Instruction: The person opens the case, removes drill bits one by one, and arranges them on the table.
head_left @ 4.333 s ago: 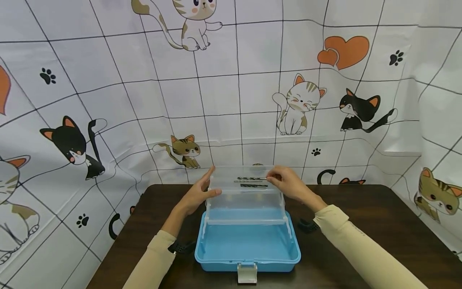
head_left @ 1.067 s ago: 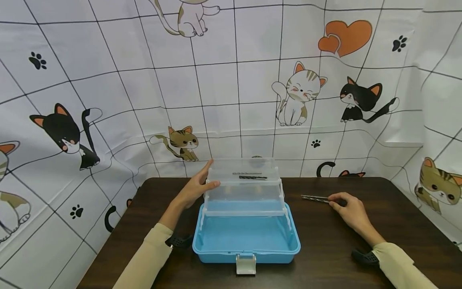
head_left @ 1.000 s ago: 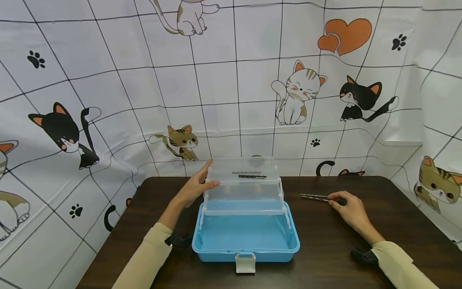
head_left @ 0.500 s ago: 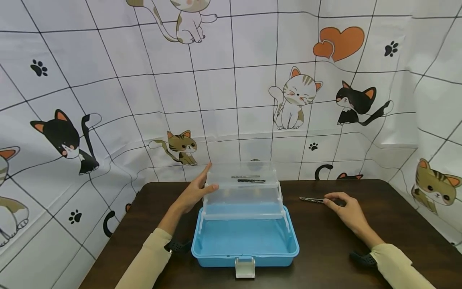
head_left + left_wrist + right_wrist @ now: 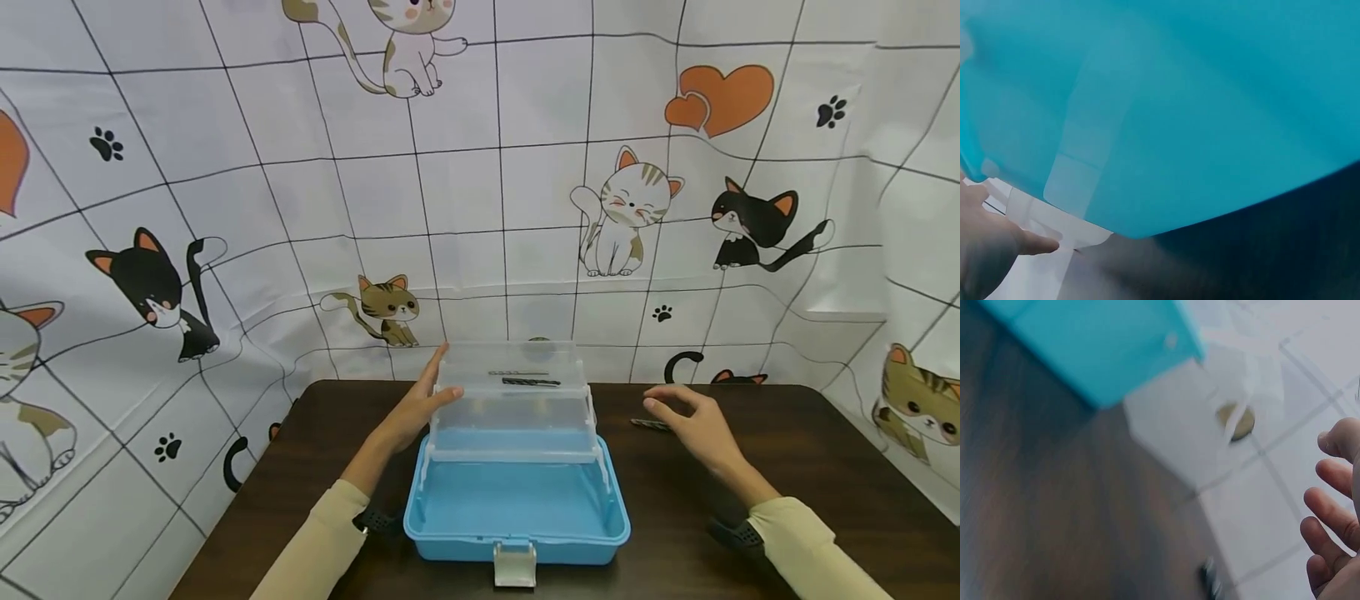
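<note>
A light-blue toolbox (image 5: 517, 552) stands open on the table, with translucent trays (image 5: 517, 412) raised at its back. My left hand (image 5: 408, 417) touches the left side of the upper tray, fingers extended and thumb along its front; in the left wrist view the thumb (image 5: 1038, 244) points past the clear plastic. A dark drill bit (image 5: 531, 382) and a thinner silver one (image 5: 517, 373) lie in the top tray. To the right of the box, metal drill bits (image 5: 649, 424) lie on the table. My right hand (image 5: 697, 429) hovers just above them, fingers loosely bent and holding nothing.
The dark wooden table (image 5: 780, 467) extends on both sides of the box. A white latch (image 5: 515, 565) hangs at the box's front. Behind the table hangs a white cloth (image 5: 540, 208) printed with cats and grid lines.
My right hand carried a drill bit from the top tray to the table at the right, let go of it, and has since lifted slightly leftward. The left hand stays at the tray.
</note>
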Demonstrator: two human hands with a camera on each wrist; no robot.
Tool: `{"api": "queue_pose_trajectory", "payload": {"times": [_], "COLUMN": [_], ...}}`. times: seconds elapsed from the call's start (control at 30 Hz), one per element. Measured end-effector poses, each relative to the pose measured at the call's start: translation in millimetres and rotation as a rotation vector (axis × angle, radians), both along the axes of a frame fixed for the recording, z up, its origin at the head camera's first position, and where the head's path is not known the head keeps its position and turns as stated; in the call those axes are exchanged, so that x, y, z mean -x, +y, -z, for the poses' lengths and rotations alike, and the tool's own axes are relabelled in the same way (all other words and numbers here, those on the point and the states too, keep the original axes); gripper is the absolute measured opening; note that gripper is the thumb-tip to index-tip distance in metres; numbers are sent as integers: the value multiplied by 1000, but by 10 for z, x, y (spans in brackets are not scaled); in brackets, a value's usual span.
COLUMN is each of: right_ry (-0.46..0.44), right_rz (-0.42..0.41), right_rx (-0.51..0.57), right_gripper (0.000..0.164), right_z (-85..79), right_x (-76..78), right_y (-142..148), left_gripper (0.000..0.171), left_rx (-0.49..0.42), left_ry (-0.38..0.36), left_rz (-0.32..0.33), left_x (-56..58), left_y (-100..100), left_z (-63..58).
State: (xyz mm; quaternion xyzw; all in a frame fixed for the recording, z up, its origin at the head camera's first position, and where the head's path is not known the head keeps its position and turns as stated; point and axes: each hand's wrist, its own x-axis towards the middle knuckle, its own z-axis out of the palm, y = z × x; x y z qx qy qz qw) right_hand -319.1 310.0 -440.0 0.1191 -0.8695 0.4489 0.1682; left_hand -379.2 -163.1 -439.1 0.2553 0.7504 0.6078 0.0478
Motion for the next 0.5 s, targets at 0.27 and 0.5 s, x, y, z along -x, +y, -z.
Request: {"api": "queue_pose_trajectory", "payload": {"times": [0.27,0.5], "right_ry": [34,52], "right_rz": [-132,-251], "right_rx": [-38,-94], "right_gripper": [27,24], "right_z": [-482,-783], "right_x": [93,217], "right_y": [-481,-868], "left_gripper": [87,89], "left_rx": [25,23], "left_ry": [1,-1], "left_rz": [-26,-44], "left_x": [-73,-47], "left_y": [53,39], "left_z": [39,-2]}}
